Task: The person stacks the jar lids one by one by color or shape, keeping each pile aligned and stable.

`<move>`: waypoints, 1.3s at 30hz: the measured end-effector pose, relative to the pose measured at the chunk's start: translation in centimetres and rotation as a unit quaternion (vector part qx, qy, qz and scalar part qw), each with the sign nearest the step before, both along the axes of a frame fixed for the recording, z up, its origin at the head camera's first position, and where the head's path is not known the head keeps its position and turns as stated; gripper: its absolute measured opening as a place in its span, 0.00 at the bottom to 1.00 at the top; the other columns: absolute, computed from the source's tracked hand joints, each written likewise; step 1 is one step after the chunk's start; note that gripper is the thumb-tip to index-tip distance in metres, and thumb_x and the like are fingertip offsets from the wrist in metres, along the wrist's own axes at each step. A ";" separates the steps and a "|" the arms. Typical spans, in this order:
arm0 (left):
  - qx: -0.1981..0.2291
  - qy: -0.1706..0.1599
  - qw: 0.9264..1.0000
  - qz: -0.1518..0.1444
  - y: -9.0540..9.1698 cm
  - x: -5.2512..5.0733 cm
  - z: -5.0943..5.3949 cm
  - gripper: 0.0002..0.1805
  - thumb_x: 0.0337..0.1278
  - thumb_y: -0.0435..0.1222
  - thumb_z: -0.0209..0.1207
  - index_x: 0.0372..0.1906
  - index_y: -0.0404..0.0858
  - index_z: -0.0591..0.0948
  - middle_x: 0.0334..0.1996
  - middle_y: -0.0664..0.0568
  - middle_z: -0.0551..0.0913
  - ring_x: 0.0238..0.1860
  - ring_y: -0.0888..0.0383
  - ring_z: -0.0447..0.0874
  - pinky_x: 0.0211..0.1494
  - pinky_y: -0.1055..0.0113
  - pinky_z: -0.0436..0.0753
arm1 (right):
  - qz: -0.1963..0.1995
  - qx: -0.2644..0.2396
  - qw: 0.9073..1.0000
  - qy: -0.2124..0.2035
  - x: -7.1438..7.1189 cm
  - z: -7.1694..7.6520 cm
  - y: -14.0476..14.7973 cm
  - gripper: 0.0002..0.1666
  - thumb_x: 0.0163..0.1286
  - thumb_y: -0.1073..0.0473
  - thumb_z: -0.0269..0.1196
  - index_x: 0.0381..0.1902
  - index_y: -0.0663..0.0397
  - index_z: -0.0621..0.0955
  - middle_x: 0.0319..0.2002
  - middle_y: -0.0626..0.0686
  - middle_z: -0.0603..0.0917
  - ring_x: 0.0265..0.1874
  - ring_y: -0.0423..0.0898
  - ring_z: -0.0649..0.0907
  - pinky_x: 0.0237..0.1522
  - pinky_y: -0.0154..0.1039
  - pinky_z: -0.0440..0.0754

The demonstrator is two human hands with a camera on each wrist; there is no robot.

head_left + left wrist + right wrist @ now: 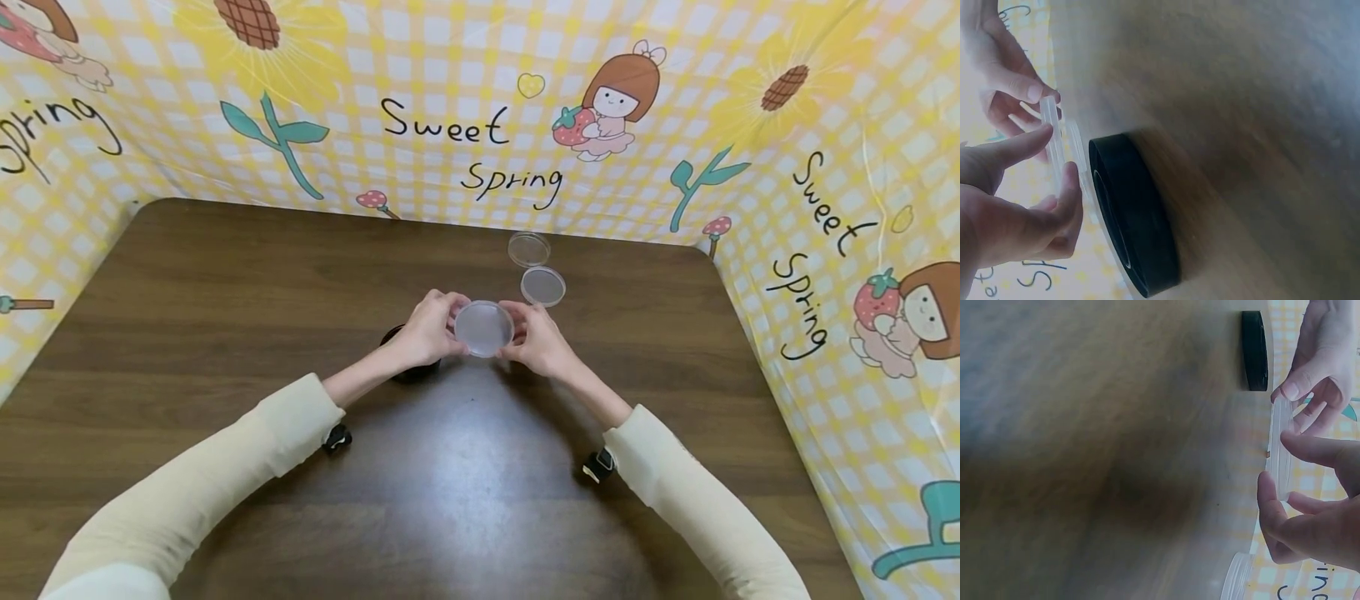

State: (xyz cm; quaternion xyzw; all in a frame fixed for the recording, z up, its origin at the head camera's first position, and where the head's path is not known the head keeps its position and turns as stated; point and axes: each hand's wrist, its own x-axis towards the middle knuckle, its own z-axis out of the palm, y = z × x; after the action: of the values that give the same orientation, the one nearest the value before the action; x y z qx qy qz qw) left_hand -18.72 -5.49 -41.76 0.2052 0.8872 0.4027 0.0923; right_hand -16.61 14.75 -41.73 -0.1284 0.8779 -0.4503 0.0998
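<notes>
A clear round petri dish (484,328) is held up between both hands above the table. My left hand (429,330) pinches its left edge between thumb and fingers, while my right hand (542,340) grips the opposite edge the same way. From the side, in the left wrist view, the dish (1054,140) looks thin and flat, with both thumbs on its near side. A shallow black round dish (1147,219) with a raised rim stands on the table below my left hand, which partly hides it in the head view.
Two more clear petri dishes lie behind my right hand: a nearer dish (543,286) and a farther dish (528,249) by the back edge. The brown wooden table (225,275) is bounded by a yellow checked cloth (420,67) at the back and sides.
</notes>
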 end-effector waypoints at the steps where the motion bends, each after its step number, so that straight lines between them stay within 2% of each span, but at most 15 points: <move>1: -0.008 0.003 1.000 -0.005 0.1 0.2 0.1 0.35 0.34 0.25 0.74 0.56 0.26 0.75 0.46 0.36 0.72 0.47 0.46 0.73 0.49 0.60 0.78 | 0.001 0.001 1.000 -0.003 0.2 0.0 0.1 0.44 0.49 0.77 0.71 0.65 0.69 0.68 0.55 0.69 0.65 0.42 0.58 0.83 0.39 0.36 0.83; 13: -0.053 -0.004 0.998 -0.030 1.9 1.6 -0.2 0.34 0.37 0.28 0.74 0.56 0.27 0.74 0.47 0.38 0.71 0.44 0.48 0.72 0.48 0.58 0.76 | 0.000 0.050 0.999 -0.012 1.7 -0.7 1.4 0.43 0.50 0.73 0.72 0.64 0.71 0.69 0.51 0.69 0.69 0.42 0.56 0.84 0.37 0.32 0.82; 19: -0.057 -0.006 0.997 -0.044 3.0 1.9 -0.4 0.35 0.39 0.29 0.74 0.57 0.26 0.73 0.47 0.37 0.71 0.46 0.47 0.72 0.49 0.57 0.76 | 0.003 0.057 0.998 -0.013 2.3 -0.8 2.5 0.42 0.50 0.74 0.72 0.64 0.72 0.69 0.50 0.69 0.69 0.42 0.56 0.85 0.37 0.34 0.82; 25: -0.056 -0.037 0.997 -0.031 3.8 2.6 -1.0 0.35 0.39 0.29 0.74 0.57 0.28 0.73 0.49 0.37 0.70 0.46 0.47 0.72 0.50 0.56 0.76 | 0.009 0.068 0.997 -0.022 2.9 -0.8 3.1 0.43 0.49 0.74 0.73 0.64 0.71 0.69 0.49 0.68 0.69 0.41 0.54 0.84 0.37 0.33 0.82; 28: -0.052 -0.042 0.997 -0.024 4.2 2.8 -1.2 0.35 0.39 0.29 0.75 0.57 0.28 0.73 0.49 0.37 0.69 0.47 0.46 0.71 0.51 0.55 0.75 | 0.011 0.064 0.998 -0.022 2.9 -0.9 3.5 0.43 0.49 0.75 0.72 0.64 0.72 0.69 0.49 0.69 0.70 0.41 0.55 0.84 0.37 0.33 0.82; 33: -0.059 -0.042 0.997 -0.019 4.9 2.8 -1.3 0.35 0.38 0.30 0.75 0.57 0.29 0.74 0.50 0.38 0.70 0.50 0.45 0.70 0.54 0.54 0.74 | 0.022 0.064 0.998 -0.019 2.8 -0.9 4.2 0.42 0.50 0.75 0.72 0.63 0.75 0.68 0.49 0.71 0.70 0.42 0.56 0.84 0.38 0.33 0.82; 39: -0.077 -0.047 0.996 -0.023 5.6 2.5 -1.1 0.35 0.37 0.31 0.76 0.56 0.29 0.74 0.50 0.37 0.71 0.51 0.43 0.69 0.54 0.53 0.73 | 0.031 0.091 0.995 -0.004 2.6 -0.7 4.8 0.42 0.50 0.73 0.73 0.62 0.74 0.70 0.47 0.69 0.73 0.43 0.56 0.83 0.41 0.37 0.82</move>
State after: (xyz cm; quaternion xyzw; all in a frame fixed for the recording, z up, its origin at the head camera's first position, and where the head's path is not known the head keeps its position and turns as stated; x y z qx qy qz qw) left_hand -16.19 0.06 -42.83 0.1981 0.9053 0.3406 0.1589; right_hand -13.99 19.56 -42.39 -0.1444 0.9106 -0.3653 0.1283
